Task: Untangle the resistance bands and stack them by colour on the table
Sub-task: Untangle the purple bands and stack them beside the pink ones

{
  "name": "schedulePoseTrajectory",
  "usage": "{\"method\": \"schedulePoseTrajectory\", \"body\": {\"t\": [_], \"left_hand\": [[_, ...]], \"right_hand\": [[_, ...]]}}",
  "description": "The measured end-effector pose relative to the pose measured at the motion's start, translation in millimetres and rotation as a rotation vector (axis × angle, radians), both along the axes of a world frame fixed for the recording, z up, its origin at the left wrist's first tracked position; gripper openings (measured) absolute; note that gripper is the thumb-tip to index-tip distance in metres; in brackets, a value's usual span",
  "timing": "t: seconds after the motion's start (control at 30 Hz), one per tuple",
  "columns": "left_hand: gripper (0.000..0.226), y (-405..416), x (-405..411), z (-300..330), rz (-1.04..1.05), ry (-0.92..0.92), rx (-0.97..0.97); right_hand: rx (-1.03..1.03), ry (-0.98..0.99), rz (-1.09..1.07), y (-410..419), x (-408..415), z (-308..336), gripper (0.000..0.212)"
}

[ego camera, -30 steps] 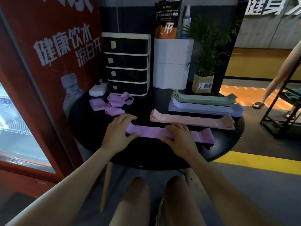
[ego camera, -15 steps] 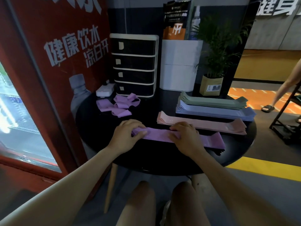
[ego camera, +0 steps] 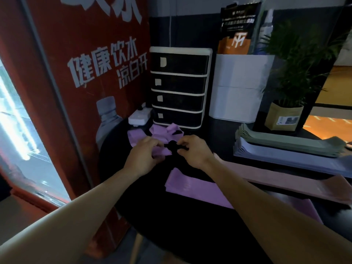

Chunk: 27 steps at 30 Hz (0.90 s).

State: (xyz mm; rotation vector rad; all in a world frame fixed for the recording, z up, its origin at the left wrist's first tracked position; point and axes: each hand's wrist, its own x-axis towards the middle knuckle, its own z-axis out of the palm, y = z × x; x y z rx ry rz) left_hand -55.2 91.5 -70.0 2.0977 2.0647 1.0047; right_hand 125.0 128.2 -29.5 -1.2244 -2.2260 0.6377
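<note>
Soft, flat purple bands (ego camera: 163,133) lay crumpled in a tangle at 11 o'clock on the round black counter (ego camera: 190,225). Left hand (ego camera: 142,156) fingers gripped a loop of it. Right hand (ego camera: 193,151) fingers curled at its edge; grip unclear. Flattened purple stack (ego camera: 187,184) near centre. Pink (ego camera: 285,178), blue (ego camera: 276,155) and green (ego camera: 285,140) stacks at 2 o'clock. Drawer unit (ego camera: 180,88) behind; red poster (ego camera: 85,73) at 9 o'clock.
</note>
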Motion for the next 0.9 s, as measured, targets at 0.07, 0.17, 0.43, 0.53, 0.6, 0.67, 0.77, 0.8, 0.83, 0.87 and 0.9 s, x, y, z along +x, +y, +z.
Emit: {"method": "schedulePoseTrajectory", "body": {"t": [0.07,0.17,0.43,0.53,0.6,0.67,0.77,0.8,0.83,0.87,0.9], "left_hand": [[0.035,7,-1,-6,0.02,0.027,0.0],[0.013,12,-3,-5,0.097,0.016,0.033],[0.007,2,-33,68,0.108,-0.402,0.185],[0.014,-8,-40,99,0.106,-0.475,0.239],[0.011,-15,-40,117,0.091,-0.528,0.26],[0.014,-22,-37,131,0.057,-0.574,0.283],[0.019,-32,-28,148,0.014,-0.615,0.293],[0.019,-36,-25,153,0.006,-0.628,0.294],[0.018,-39,-22,159,-0.002,-0.643,0.296],[0.017,-43,-20,164,-0.01,-0.654,0.297],[0.016,-46,-18,169,-0.015,-0.651,0.297]], "right_hand": [[-0.022,-0.003,0.022,7,-9,-2,0.026],[-0.023,-0.014,0.058,14,-18,-4,0.022],[-0.047,0.172,0.115,23,-34,24,0.024],[-0.044,0.223,0.142,19,-43,42,0.027],[-0.046,0.272,0.155,14,-48,55,0.03],[-0.064,0.351,0.181,6,-53,67,0.03],[-0.059,0.461,0.216,-5,-58,86,0.029],[-0.028,0.459,0.218,-8,-59,92,0.03],[0.009,0.451,0.216,-11,-61,99,0.029],[0.043,0.449,0.213,-14,-62,105,0.028],[0.073,0.457,0.21,-18,-64,110,0.027]]}}
